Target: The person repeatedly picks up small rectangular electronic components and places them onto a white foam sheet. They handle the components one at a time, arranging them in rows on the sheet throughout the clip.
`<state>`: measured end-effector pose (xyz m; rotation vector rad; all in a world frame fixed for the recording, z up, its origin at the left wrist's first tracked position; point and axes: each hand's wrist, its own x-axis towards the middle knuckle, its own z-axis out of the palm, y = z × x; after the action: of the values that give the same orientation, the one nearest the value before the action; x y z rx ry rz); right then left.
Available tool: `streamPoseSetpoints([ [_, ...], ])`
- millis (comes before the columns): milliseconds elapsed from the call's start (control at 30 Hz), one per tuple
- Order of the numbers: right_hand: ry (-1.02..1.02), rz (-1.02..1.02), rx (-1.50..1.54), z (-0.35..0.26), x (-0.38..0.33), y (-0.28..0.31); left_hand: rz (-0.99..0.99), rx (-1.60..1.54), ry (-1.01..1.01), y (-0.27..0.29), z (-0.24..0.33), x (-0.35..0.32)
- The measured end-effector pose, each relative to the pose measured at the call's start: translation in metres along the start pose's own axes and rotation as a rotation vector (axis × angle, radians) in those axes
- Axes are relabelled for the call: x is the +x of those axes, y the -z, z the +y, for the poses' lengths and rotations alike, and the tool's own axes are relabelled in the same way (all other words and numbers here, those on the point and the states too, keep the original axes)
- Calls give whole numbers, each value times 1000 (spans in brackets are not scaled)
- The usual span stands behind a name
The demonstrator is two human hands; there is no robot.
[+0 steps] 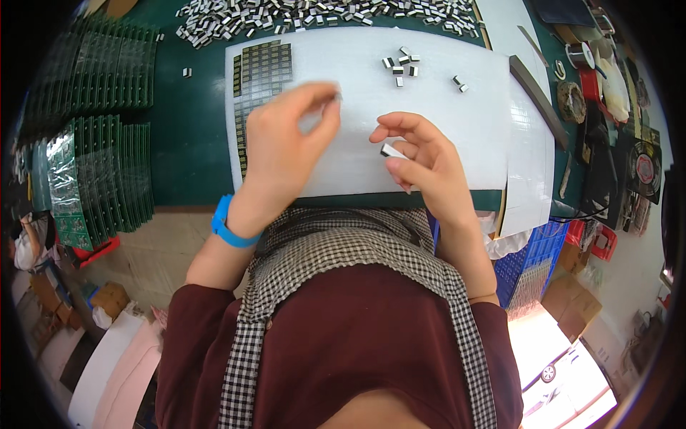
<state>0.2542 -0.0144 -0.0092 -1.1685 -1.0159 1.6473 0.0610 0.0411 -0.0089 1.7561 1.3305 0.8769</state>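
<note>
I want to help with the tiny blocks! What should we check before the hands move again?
1. Right hand has a block in its fingers: ok.
2. Left hand pinches something at its fingertips: cannot tell, too small.
3. White sheet lies flat on the green table: ok.
4. Spare blocks wait on the sheet: ok.
5. Dark grid of placed parts is full: cannot tell, the left hand covers part.
</note>
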Motion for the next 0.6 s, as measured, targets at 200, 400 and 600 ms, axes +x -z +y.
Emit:
streamPoseSetpoints([
  [200, -62, -73, 446, -2, 0, 3, -258, 32, -286, 7, 2, 14],
  [400, -104, -129, 616, -3, 2, 3, -337, -235, -136, -3, 17, -1],
  [600, -202, -205, 720, 6, 4, 5, -412, -168, -183, -5, 12, 2],
])
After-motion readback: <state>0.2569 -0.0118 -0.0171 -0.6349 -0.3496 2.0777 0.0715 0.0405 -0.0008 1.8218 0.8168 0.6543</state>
